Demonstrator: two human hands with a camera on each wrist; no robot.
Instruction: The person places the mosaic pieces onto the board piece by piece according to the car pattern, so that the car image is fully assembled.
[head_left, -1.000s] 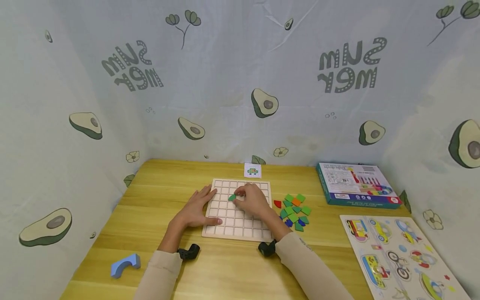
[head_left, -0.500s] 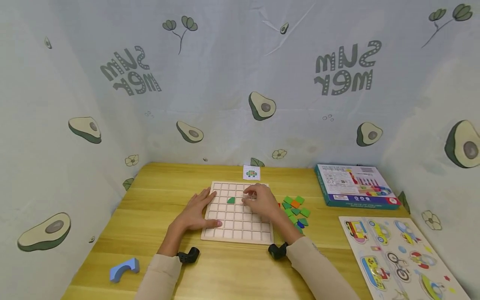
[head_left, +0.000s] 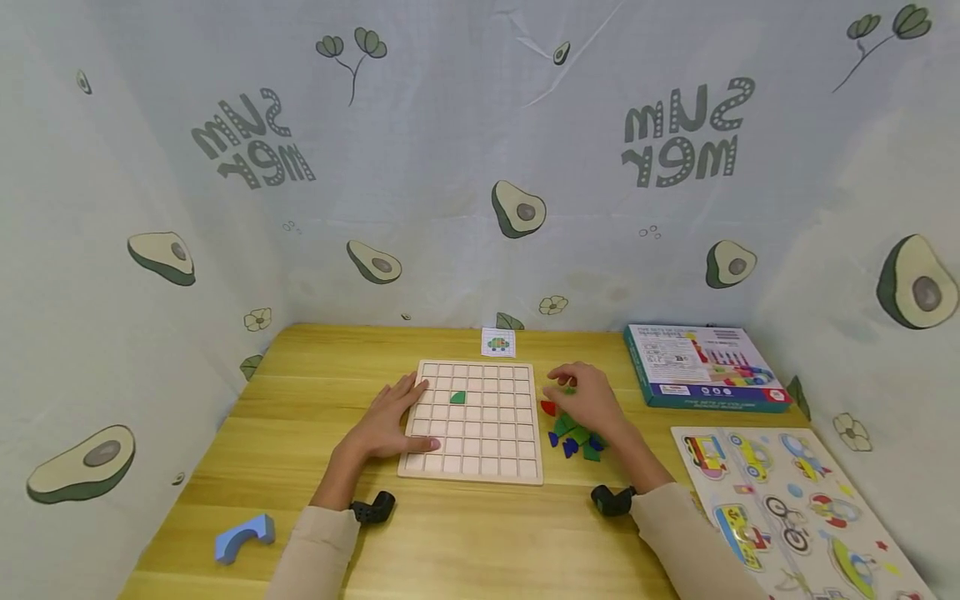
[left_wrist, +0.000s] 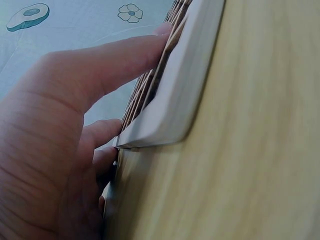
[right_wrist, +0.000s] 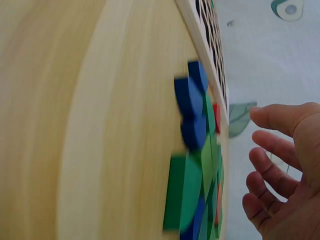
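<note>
Blocks (head_left: 577, 434) near my right hand (head_left: 591, 403), fingers loose, empty
Probably light, hard (maybe slick); I'd pinch edges. Left hand (head_left: 382, 427) spread on board (head_left: 480, 429).

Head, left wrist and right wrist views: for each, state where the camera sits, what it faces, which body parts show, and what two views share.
Head: on the person's head, looking forward and down at the grid board; left hand, right hand and both sleeves show.
Left wrist: on that wrist, looking along the hand at the board's corner and the tabletop; only the left hand shows.
Right wrist: on that wrist, looking across the tabletop at coloured pieces; only the right hand shows.
Shared: head and right wrist views both show the coloured pieces.
</note>
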